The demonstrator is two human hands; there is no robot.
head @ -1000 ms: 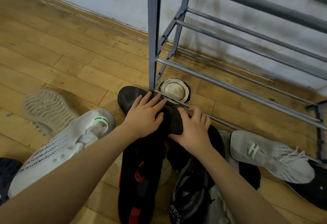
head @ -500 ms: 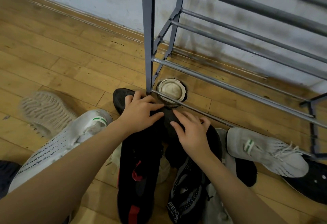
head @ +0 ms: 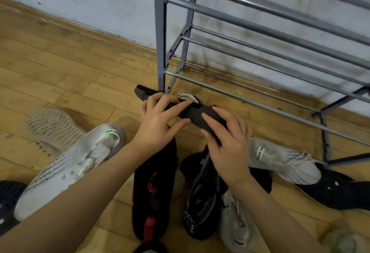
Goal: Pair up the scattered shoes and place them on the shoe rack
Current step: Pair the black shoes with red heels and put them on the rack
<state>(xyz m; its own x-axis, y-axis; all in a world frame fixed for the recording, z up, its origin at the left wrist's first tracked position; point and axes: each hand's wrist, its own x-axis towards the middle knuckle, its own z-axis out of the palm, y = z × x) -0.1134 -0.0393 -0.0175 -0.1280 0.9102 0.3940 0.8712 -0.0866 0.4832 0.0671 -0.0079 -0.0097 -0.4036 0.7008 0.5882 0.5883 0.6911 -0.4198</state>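
Note:
My left hand [head: 160, 120] and my right hand [head: 224, 140] both grip a dark grey flat shoe [head: 198, 113] held just above the floor, at the foot of the grey metal shoe rack [head: 161, 32]. Its far end pokes out left of the rack's front post. Below my hands lie a black shoe with red trim [head: 154, 188] and a black-and-grey knit shoe [head: 200, 196]. A white sneaker with a green tab [head: 70, 164] lies left, and its match [head: 280, 160] lies right by the rack's lowest bar.
A beige sole-up shoe [head: 52, 126] lies at far left. A black shoe [head: 338, 190] sits at right, a pale grey one [head: 236, 226] at the bottom. A round white cap [head: 188, 97] sits in the wooden floor under the rack. The wall stands behind.
Both hands have lifted the dark grey shoe off the pile and closed around it; the view has shifted closer to the rack.

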